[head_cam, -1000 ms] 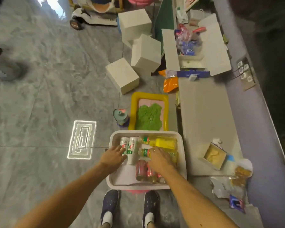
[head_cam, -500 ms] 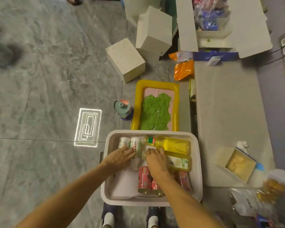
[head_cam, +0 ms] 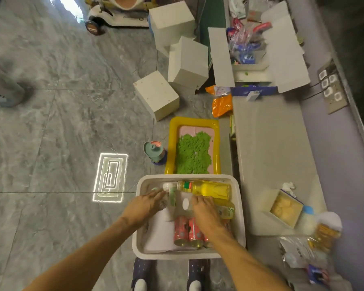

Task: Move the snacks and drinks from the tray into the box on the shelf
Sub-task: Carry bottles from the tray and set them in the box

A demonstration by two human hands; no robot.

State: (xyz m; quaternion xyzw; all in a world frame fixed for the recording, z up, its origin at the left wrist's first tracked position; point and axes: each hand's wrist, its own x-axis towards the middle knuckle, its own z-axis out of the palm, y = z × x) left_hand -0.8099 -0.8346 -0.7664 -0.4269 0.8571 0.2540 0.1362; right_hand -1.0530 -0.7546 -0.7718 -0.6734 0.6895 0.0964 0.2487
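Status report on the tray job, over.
Left hand on small white bottles, right hand over lower yellow bottle; grips blurred. Red cans and top yellow bottle lying in white tray. Nothing blocking the hands.

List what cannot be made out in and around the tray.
Head view, all three:
1. Small white bottles: motion-blurred; whether the left hand grips one is unclear.
2. Right hand: covers whatever its fingers touch.
3. Packets on the lower right: blurred, labels unreadable.
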